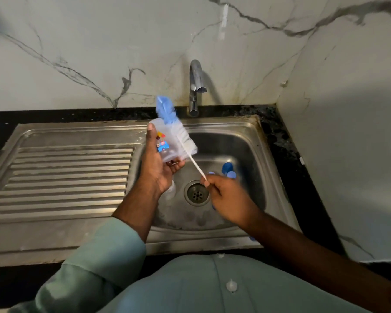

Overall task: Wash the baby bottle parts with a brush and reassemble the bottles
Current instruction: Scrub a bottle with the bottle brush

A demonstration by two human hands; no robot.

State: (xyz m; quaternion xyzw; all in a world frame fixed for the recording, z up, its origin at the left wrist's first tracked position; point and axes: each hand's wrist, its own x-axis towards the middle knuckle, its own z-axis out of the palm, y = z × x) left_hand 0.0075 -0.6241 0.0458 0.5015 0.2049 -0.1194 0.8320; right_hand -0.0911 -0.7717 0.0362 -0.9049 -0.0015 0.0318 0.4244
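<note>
Currently our left hand (pixel 158 168) cradles the clear printed plastic bottle (pixel 165 141) over the steel sink's (pixel 246 132) left rim, right hand (pixel 226 195) pinching the blue-and-white bristle brush's (pixel 174 129) thin handle tip; we judge wet plastic may slip into the basin.

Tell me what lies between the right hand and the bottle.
In the head view, the brush's thin white handle spans it, pinched by the right hand, running to the bottle in the left hand.

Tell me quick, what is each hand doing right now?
Left hand: closed around the clear bottle, holding it over the sink.
Right hand: closed, pinching the brush by the end of its thin white handle.
</note>
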